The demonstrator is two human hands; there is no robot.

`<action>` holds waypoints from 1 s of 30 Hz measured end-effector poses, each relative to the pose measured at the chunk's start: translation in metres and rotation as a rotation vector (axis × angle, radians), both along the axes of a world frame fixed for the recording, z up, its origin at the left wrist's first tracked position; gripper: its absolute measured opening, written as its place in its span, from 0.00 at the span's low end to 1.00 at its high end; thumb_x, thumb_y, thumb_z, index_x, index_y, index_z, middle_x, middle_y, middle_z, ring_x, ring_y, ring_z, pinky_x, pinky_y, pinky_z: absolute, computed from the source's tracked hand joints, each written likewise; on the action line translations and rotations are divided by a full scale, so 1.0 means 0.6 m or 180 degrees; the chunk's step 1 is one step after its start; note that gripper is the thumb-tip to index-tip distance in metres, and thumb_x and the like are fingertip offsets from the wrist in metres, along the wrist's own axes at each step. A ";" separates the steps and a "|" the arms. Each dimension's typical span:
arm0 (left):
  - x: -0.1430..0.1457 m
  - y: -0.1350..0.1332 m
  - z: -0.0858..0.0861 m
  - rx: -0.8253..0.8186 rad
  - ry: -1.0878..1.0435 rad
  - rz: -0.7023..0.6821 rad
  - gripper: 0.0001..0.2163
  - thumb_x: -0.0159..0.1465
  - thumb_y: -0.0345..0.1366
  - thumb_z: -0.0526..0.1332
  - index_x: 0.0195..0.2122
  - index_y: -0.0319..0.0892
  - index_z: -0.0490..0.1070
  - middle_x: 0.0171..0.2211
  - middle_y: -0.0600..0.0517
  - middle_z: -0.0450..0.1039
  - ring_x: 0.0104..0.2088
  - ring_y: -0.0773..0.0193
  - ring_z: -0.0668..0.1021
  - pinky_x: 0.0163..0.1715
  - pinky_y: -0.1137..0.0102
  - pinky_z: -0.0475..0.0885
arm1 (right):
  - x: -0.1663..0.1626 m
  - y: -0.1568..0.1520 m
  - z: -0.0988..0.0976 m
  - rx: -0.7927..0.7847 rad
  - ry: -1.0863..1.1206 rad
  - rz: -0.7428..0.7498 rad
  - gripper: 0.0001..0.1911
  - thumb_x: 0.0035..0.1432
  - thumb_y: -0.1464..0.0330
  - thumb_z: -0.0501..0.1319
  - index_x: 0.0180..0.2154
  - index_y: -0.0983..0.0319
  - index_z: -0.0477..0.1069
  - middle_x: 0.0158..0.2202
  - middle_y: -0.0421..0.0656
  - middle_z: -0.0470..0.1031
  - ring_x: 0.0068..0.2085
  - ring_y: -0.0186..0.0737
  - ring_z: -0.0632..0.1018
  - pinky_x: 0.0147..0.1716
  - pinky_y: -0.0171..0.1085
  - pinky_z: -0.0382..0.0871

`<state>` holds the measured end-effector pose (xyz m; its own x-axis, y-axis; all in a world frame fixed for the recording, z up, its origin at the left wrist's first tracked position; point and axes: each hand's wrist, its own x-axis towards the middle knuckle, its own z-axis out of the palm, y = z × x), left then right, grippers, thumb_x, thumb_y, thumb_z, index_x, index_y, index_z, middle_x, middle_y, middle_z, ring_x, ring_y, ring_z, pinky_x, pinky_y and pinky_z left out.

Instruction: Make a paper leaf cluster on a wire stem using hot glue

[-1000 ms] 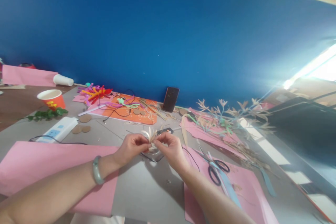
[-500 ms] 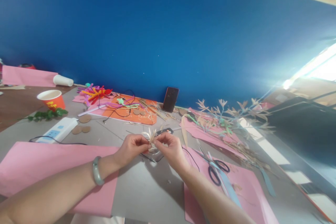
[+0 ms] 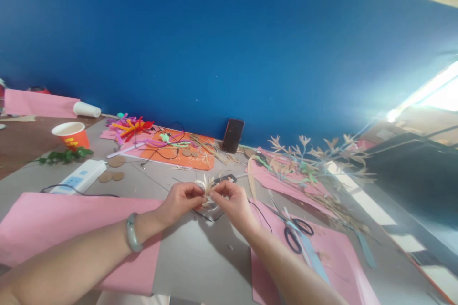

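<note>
**Change noted:** across the last second there was almost none. Both hands stayed at the same spot above the grey table [image 3: 200,262], and the only difference was a slight shift of the fingertips against each other. Judgement: the work remained a fine fingertip adjustment in place, with nothing picked up or set down.

**Hands:**
- The left hand [image 3: 182,200] had its fingers curled in, with thumb and forefinger pinched closed on the straw bundle [image 3: 206,184].
- The right hand [image 3: 232,201] was likewise closed, nipping the same bundle from the opposite side.
- The 2 hands met at the fingertips.
- A green bracelet [image 3: 131,232] sat on the left wrist.

**Position of the piece:** the straw bundle was held just above the table at the centre of view, its pale strips fanning upward beyond the fingers.

**Surroundings:**
- Pink paper [image 3: 53,224] lay under the left forearm.
- Scissors [image 3: 295,234] lay near the right forearm.
- A thin black cord [image 3: 211,218] looped on the table beneath the hands.
- A phone [image 3: 233,135] leaned against the blue wall [image 3: 214,47] beyond.

**Not established:**
- The lower part of the bundle was hidden behind the fingertips.
- Whether the cord was joined to the bundle could not be told.
- A small dark item just behind the bundle was partly covered and was not identified.
- Both arms were cut off at the bottom edge.
</note>
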<state>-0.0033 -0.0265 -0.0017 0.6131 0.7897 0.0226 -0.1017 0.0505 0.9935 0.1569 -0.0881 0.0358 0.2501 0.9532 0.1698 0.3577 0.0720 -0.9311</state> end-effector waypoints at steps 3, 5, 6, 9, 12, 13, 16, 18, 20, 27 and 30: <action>-0.001 0.000 0.000 0.0089 0.0093 0.0074 0.09 0.53 0.37 0.68 0.28 0.35 0.74 0.23 0.52 0.74 0.24 0.67 0.75 0.27 0.74 0.71 | 0.000 0.001 0.001 -0.0040 0.0041 0.0011 0.05 0.47 0.69 0.63 0.22 0.62 0.71 0.22 0.39 0.73 0.26 0.35 0.72 0.30 0.36 0.68; -0.001 0.001 0.000 0.0169 0.0150 0.0090 0.08 0.54 0.37 0.68 0.27 0.35 0.74 0.22 0.52 0.74 0.24 0.67 0.75 0.26 0.74 0.70 | 0.000 0.000 0.002 -0.0049 0.0058 0.0012 0.05 0.47 0.69 0.64 0.22 0.62 0.70 0.22 0.39 0.73 0.25 0.35 0.71 0.30 0.36 0.69; -0.001 0.002 0.000 0.0207 0.0166 0.0087 0.08 0.54 0.36 0.67 0.27 0.35 0.74 0.22 0.52 0.74 0.23 0.67 0.75 0.26 0.74 0.70 | -0.001 0.000 0.002 -0.0050 0.0059 0.0007 0.06 0.47 0.68 0.64 0.22 0.62 0.70 0.22 0.39 0.73 0.25 0.35 0.71 0.30 0.36 0.69; -0.002 0.002 0.001 0.0296 0.0200 0.0082 0.08 0.54 0.36 0.67 0.26 0.35 0.73 0.21 0.52 0.73 0.23 0.68 0.74 0.25 0.75 0.69 | -0.001 0.000 0.001 -0.0073 0.0066 0.0018 0.06 0.47 0.67 0.64 0.22 0.62 0.71 0.22 0.39 0.73 0.25 0.35 0.72 0.29 0.36 0.69; -0.003 0.001 0.003 0.0392 0.0259 0.0115 0.08 0.54 0.36 0.66 0.25 0.36 0.73 0.21 0.52 0.73 0.23 0.68 0.74 0.25 0.75 0.68 | -0.001 0.000 -0.001 -0.0084 0.0150 0.0033 0.07 0.47 0.67 0.65 0.22 0.62 0.70 0.22 0.39 0.73 0.25 0.35 0.72 0.28 0.35 0.68; -0.003 0.001 0.003 0.0424 0.0290 0.0135 0.08 0.55 0.36 0.66 0.25 0.36 0.73 0.21 0.52 0.73 0.23 0.68 0.73 0.24 0.75 0.67 | -0.002 0.000 -0.002 -0.0086 0.0175 0.0037 0.07 0.47 0.66 0.65 0.22 0.62 0.70 0.22 0.39 0.73 0.25 0.35 0.72 0.28 0.35 0.67; -0.003 0.000 0.003 0.0533 0.0406 0.0228 0.09 0.55 0.38 0.66 0.25 0.36 0.73 0.21 0.52 0.73 0.23 0.68 0.73 0.24 0.76 0.66 | -0.003 -0.001 -0.001 -0.0122 0.0169 0.0100 0.08 0.48 0.65 0.65 0.24 0.62 0.71 0.23 0.40 0.74 0.26 0.36 0.73 0.29 0.35 0.67; -0.003 0.000 0.001 0.0649 0.0474 0.0299 0.11 0.55 0.40 0.66 0.24 0.36 0.73 0.21 0.52 0.73 0.22 0.68 0.72 0.23 0.76 0.65 | -0.004 -0.002 0.000 -0.0148 0.0122 0.0151 0.08 0.48 0.64 0.65 0.24 0.63 0.72 0.24 0.41 0.74 0.27 0.36 0.73 0.29 0.36 0.67; -0.003 0.000 -0.002 0.0808 0.0532 0.0364 0.12 0.56 0.41 0.65 0.24 0.36 0.73 0.21 0.52 0.72 0.22 0.68 0.71 0.23 0.76 0.65 | -0.005 -0.003 0.000 -0.0155 0.0093 0.0163 0.09 0.48 0.64 0.66 0.25 0.63 0.72 0.24 0.41 0.75 0.27 0.36 0.73 0.29 0.35 0.67; -0.004 -0.002 -0.002 0.1049 0.0717 0.0443 0.09 0.57 0.38 0.64 0.25 0.36 0.74 0.21 0.52 0.73 0.24 0.68 0.71 0.23 0.76 0.64 | -0.004 0.001 -0.010 -0.0117 0.0113 0.0045 0.11 0.50 0.63 0.65 0.23 0.63 0.72 0.22 0.40 0.72 0.25 0.34 0.71 0.27 0.34 0.66; -0.004 -0.001 -0.001 0.0990 0.0664 0.0377 0.08 0.56 0.37 0.64 0.26 0.36 0.75 0.23 0.51 0.74 0.25 0.67 0.73 0.24 0.76 0.66 | -0.001 0.003 -0.012 -0.0122 0.0060 0.0046 0.10 0.51 0.64 0.64 0.23 0.63 0.71 0.22 0.39 0.72 0.25 0.34 0.70 0.28 0.35 0.66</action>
